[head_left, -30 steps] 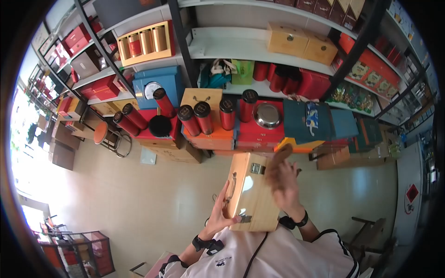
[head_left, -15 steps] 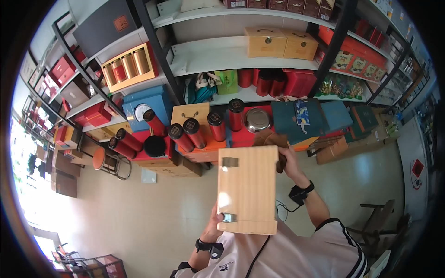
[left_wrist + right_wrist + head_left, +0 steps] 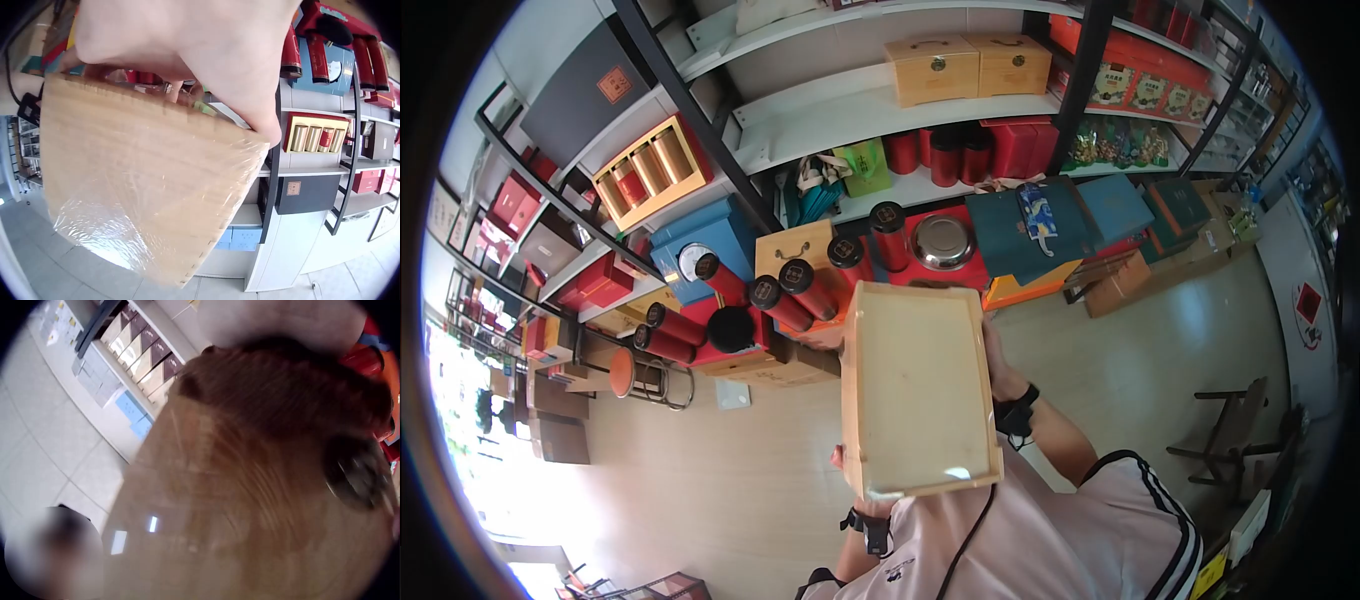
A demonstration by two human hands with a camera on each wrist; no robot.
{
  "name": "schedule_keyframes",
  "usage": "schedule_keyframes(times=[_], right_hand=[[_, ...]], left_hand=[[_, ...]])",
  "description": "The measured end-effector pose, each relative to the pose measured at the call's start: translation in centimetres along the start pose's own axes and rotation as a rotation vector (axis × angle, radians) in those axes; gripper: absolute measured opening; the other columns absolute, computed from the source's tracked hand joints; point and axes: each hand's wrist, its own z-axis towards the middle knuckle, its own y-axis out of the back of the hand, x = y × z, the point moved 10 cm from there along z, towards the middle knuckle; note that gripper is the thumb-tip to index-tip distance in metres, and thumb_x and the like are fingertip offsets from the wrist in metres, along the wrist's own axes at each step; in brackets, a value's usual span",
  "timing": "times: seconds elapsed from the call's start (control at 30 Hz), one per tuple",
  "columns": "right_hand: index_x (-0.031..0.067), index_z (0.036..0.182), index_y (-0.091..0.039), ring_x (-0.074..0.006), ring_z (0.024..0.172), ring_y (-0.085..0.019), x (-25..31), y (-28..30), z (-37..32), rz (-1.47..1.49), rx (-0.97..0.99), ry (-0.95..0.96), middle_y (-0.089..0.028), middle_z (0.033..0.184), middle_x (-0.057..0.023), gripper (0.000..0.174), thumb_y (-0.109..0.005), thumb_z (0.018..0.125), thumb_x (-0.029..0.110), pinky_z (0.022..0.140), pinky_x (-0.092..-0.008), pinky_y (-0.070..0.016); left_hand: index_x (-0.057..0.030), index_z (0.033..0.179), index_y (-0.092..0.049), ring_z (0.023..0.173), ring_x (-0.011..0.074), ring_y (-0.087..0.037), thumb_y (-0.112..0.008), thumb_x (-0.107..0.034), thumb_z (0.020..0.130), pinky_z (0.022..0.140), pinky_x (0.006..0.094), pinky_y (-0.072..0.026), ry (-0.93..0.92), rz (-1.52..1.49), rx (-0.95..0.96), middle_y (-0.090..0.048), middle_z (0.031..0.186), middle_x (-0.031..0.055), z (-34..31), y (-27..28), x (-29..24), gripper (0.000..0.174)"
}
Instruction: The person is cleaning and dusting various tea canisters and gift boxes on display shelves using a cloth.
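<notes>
The wooden box (image 3: 920,390) is tilted up in front of the chest, a pale flat face towards the head camera. My left hand (image 3: 874,506) grips its lower left part; in the left wrist view that hand (image 3: 187,44) spans an edge of the box (image 3: 144,169), which has clear film on it. On the far right side, my right hand (image 3: 997,365) is partly hidden by the box. The right wrist view shows this hand (image 3: 281,322) holding a brown cloth (image 3: 281,390) against the glossy box (image 3: 206,506), beside a metal latch (image 3: 356,472).
Red canisters (image 3: 807,288) with black lids and a round metal tin (image 3: 942,242) stand on boxes beyond the hands. Shelves (image 3: 830,110) with wooden boxes and gift packs rise behind. A stool (image 3: 622,371) is at left, a wooden chair (image 3: 1225,435) at right.
The box has turned from its latched side to a plain face, hiding more of the right hand and the cloth. The head view has shifted, so the shelves sit further left.
</notes>
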Motion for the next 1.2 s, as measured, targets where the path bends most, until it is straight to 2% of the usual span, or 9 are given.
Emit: schedule_keyframes(times=[0.27, 0.3, 0.33, 0.37, 0.43, 0.7, 0.9, 1.03, 1.2], right_hand=[[0.0041, 0.115, -0.063, -0.0215, 0.090, -0.069, -8.3, 9.5, -2.1, -0.167, -0.110, -0.057, -0.069, 0.105, -0.0089, 0.032, -0.047, 0.105, 0.030, 0.079, -0.0356, -0.0562], [0.0041, 0.116, -0.063, -0.0213, 0.090, -0.069, -8.8, 9.1, -3.0, -0.121, -0.024, -0.047, -0.068, 0.105, -0.0088, 0.033, -0.047, 0.105, 0.030, 0.078, -0.0356, -0.0560], [0.0035, 0.121, -0.061, -0.0201, 0.096, -0.066, -7.9, 4.3, -5.1, 0.227, 0.661, -0.070, -0.066, 0.108, -0.0084, 0.034, -0.045, 0.106, 0.029, 0.083, -0.0351, -0.0535], [0.0035, 0.121, -0.061, -0.0201, 0.096, -0.066, -7.4, 2.4, -6.8, 0.228, 0.657, -0.080, -0.066, 0.108, -0.0084, 0.034, -0.045, 0.106, 0.029, 0.083, -0.0351, -0.0535], [0.0026, 0.127, -0.057, -0.0184, 0.103, -0.063, -4.9, 1.4, -8.7, -0.024, 0.067, 0.049, -0.065, 0.112, -0.0082, 0.036, -0.043, 0.107, 0.029, 0.089, -0.0355, -0.0519], [0.0055, 0.123, -0.058, -0.0145, 0.105, -0.059, -8.3, 1.5, -2.2, 0.016, -0.270, 0.218, -0.061, 0.113, -0.0046, 0.038, -0.039, 0.108, 0.034, 0.093, -0.0312, -0.0480], [0.0064, 0.143, -0.053, -0.0252, 0.124, -0.062, -4.4, -1.4, -3.4, 0.308, 0.209, 0.035, -0.064, 0.133, -0.0093, 0.052, -0.047, 0.105, 0.042, 0.106, -0.0398, -0.0503], [0.0042, 0.141, -0.053, -0.0270, 0.123, -0.063, 1.7, 2.8, -2.9, 0.039, 0.117, 0.041, -0.065, 0.132, -0.0127, 0.050, -0.052, 0.102, 0.036, 0.106, -0.0406, -0.0500], [-0.0013, 0.143, -0.049, -0.0297, 0.126, -0.061, 7.7, 1.5, -1.9, -0.377, 0.161, 0.256, -0.061, 0.140, -0.0163, 0.052, -0.052, 0.101, 0.029, 0.111, -0.0422, -0.0468]], left_hand=[[-0.0192, 0.147, -0.050, 0.136, 0.0260, -0.047, -0.051, -0.087, 0.074, 0.117, 0.0516, -0.0326, -0.109, 0.314, 0.079, -0.054, 0.145, 0.0014, 3.6, -7.9, 0.9, 0.100], [-0.0201, 0.149, -0.049, 0.137, 0.0265, -0.046, -0.052, -0.088, 0.074, 0.117, 0.0540, -0.0318, -0.192, 0.331, 0.081, -0.053, 0.146, 0.0019, 3.9, -9.6, 0.1, 0.101], [-0.0199, 0.153, -0.044, 0.139, 0.0285, -0.044, -0.053, -0.087, 0.074, 0.119, 0.0561, -0.0286, -0.257, 0.412, 0.062, -0.051, 0.149, 0.0033, 3.6, -11.2, -0.3, 0.104], [-0.0199, 0.153, -0.044, 0.139, 0.0285, -0.044, -0.053, -0.087, 0.074, 0.119, 0.0561, -0.0286, -0.262, 0.408, 0.054, -0.051, 0.149, 0.0033, 4.1, -11.6, -0.2, 0.104], [-0.0200, 0.156, -0.040, 0.142, 0.0302, -0.041, -0.052, -0.087, 0.075, 0.119, 0.0578, -0.0270, -0.354, 0.379, 0.077, -0.048, 0.152, 0.0050, 4.6, -12.6, -0.8, 0.105], [-0.0088, 0.152, -0.040, 0.142, 0.0302, -0.044, -0.062, -0.076, 0.085, 0.121, 0.0503, -0.0343, -0.781, 0.712, 0.192, -0.047, 0.153, 0.0092, 4.5, -11.0, 1.7, 0.098], [-0.0073, 0.149, -0.044, 0.133, 0.0299, -0.055, -0.078, -0.071, 0.075, 0.112, 0.0528, -0.0464, -0.453, 0.976, 0.081, -0.056, 0.145, 0.0097, 3.0, 1.4, -2.2, 0.104], [-0.0059, 0.150, -0.046, 0.126, 0.0373, -0.061, -0.069, -0.069, 0.076, 0.105, 0.0552, -0.0529, -0.470, 0.461, 0.478, -0.060, 0.141, 0.0158, 0.8, -0.4, -4.4, 0.100], [-0.0054, 0.150, -0.046, 0.125, 0.0375, -0.061, -0.069, -0.069, 0.076, 0.105, 0.0554, -0.0532, -0.320, 0.319, 0.298, -0.060, 0.141, 0.0163, -0.9, 0.5, -6.4, 0.100]])
